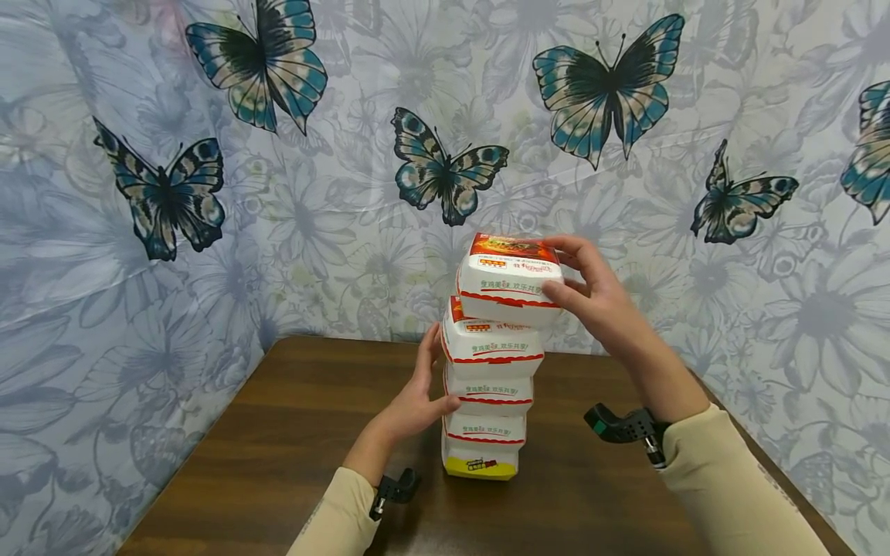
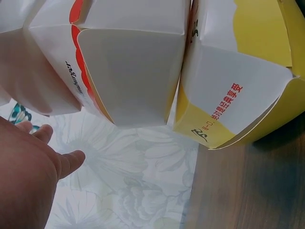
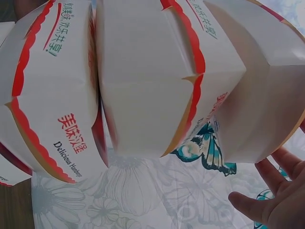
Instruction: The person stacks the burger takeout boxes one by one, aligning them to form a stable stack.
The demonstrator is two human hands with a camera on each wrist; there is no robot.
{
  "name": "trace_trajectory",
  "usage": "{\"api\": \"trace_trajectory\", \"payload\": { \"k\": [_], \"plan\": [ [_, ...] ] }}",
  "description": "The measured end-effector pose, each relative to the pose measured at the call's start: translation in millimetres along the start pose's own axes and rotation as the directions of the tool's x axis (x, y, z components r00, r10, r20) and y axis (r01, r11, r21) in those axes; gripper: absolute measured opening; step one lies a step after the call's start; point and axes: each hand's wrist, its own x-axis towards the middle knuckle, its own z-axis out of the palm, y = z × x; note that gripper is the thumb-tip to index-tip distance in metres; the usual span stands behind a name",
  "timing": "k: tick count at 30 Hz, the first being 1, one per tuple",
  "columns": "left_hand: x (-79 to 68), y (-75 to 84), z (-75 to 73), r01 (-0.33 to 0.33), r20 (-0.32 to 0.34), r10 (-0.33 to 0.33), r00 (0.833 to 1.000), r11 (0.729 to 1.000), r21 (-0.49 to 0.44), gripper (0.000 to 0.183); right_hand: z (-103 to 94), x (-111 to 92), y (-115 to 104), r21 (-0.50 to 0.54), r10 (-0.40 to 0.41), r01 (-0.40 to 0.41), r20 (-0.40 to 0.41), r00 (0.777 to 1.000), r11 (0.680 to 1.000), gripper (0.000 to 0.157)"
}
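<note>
Several white paper burger boxes with red scalloped trim stand in a tall, uneven stack (image 1: 492, 394) in the head view. The top burger box (image 1: 511, 287) sits tilted and shifted right over the box below. My right hand (image 1: 591, 289) holds its right end, thumb at the front and fingers at the upper back edge. My left hand (image 1: 413, 398) is beside the stack's left side, fingers extended and thumb near the middle boxes. At the bottom is a box with a yellow lower part (image 2: 262, 33). In the right wrist view, the fingers (image 3: 274, 174) meet the top box's edge.
The stack stands on a dark brown wooden table (image 1: 299, 432). Behind it hangs a pale floral cloth (image 1: 334, 255) printed with large teal butterflies (image 1: 448, 170). A dark camera mount (image 1: 626, 426) is strapped at the right wrist, another (image 1: 396, 490) at the left.
</note>
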Motion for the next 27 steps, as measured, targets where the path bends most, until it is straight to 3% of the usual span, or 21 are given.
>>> {"api": "trace_trajectory", "payload": {
  "k": [6, 27],
  "plan": [
    [-0.4, -0.3, 0.3, -0.004, -0.001, 0.004, 1.0, 1.0, -0.004, 0.116, 4.4, 1.7, 5.5, 0.012, -0.02, 0.02, 0.004, 1.0, 1.0, 0.054],
    [0.1, -0.7, -0.4, -0.019, 0.008, 0.019, 1.0, 1.0, -0.01, 0.116, 5.1, 1.3, 10.6, 0.003, 0.029, -0.029, 0.06, 0.998, 1.0, 0.053]
  ]
}}
